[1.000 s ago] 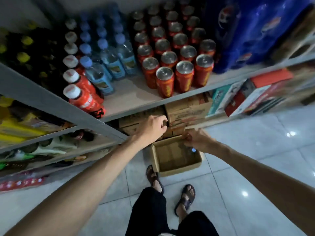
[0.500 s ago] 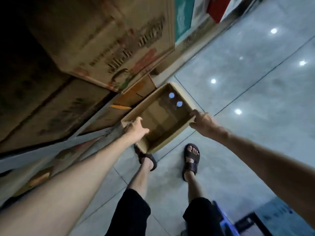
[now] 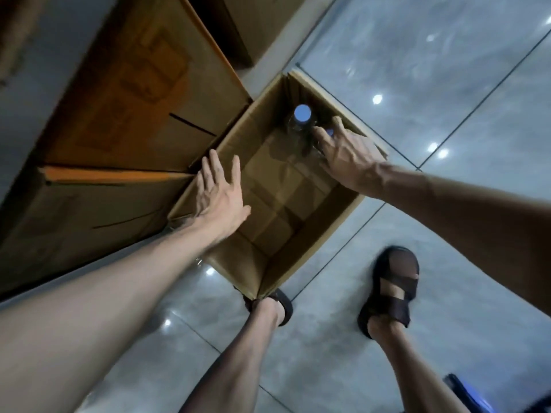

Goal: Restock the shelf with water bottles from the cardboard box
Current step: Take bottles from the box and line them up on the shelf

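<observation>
An open cardboard box (image 3: 235,263) stands on the tiled floor, nearly empty. In its far corner a clear water bottle (image 3: 302,112) with a blue cap stands upright. Right beside it is a second water bottle (image 3: 329,132), mostly hidden under my right hand (image 3: 346,156). Thumb and forefinger sit on either side of its blue cap. My left hand (image 3: 214,195) hovers flat over the box's left rim, fingers spread, holding nothing. The shelf is out of view.
Large closed cardboard cartons (image 3: 134,99) are stacked directly left of the box. My feet in dark sandals (image 3: 393,287) stand at the box's near corner on the glossy grey floor (image 3: 447,84). A blue object (image 3: 465,391) lies at the bottom right.
The view dropped from the shelves down to the box. Both hands left the box rims. The right hand reached into the far corner onto a bottle; the left hand opened over the left rim.
</observation>
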`<action>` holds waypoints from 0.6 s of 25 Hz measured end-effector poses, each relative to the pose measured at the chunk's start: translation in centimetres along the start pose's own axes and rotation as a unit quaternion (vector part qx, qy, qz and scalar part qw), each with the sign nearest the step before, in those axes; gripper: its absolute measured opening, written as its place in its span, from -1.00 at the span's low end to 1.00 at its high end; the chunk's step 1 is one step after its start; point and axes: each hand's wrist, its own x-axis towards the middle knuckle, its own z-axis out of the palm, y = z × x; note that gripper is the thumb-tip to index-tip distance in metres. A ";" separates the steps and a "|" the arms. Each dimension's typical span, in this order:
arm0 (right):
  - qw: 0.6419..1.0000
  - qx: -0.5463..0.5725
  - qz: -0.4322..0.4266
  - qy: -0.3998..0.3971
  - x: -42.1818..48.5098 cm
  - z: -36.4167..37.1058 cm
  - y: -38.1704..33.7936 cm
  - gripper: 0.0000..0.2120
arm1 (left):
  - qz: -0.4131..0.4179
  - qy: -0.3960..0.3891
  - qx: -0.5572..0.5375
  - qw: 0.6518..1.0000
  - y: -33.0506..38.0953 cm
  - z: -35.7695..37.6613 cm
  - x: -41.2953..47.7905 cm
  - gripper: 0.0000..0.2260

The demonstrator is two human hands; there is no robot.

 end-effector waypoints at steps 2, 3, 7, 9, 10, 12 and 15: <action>1.000 0.014 0.015 0.010 0.9 0.9 -0.2 -0.64 | 0.000 0.000 0.010 1.000 -0.3 0.5 0.6 -0.14; 0.999 0.030 0.016 0.021 1.1 1.0 -0.3 -0.70 | 0.006 -0.008 0.017 1.000 -0.4 0.6 0.7 -0.18; 0.997 0.074 -0.015 0.034 0.3 1.1 -0.5 -0.84 | 0.017 -0.041 -0.013 0.999 -0.8 0.3 0.9 -0.32; 0.989 0.143 -0.010 0.042 -1.0 0.2 -0.5 -0.86 | 0.018 -0.031 -0.056 0.998 -1.0 -0.5 0.9 -0.35; 0.981 0.187 -0.007 0.046 -1.7 -0.6 -0.5 -0.84 | 0.022 -0.032 -0.079 0.996 -0.9 -1.1 0.5 -0.33; 0.968 0.244 -0.014 0.047 -3.8 -2.7 -0.6 -0.78 | 0.041 -0.052 -0.145 0.987 -0.2 -3.1 -1.3 -0.24; 0.928 0.370 -0.018 0.027 -7.4 -7.0 -1.4 -0.84 | 0.115 -0.095 -0.209 0.966 1.4 -6.5 -4.8 -0.09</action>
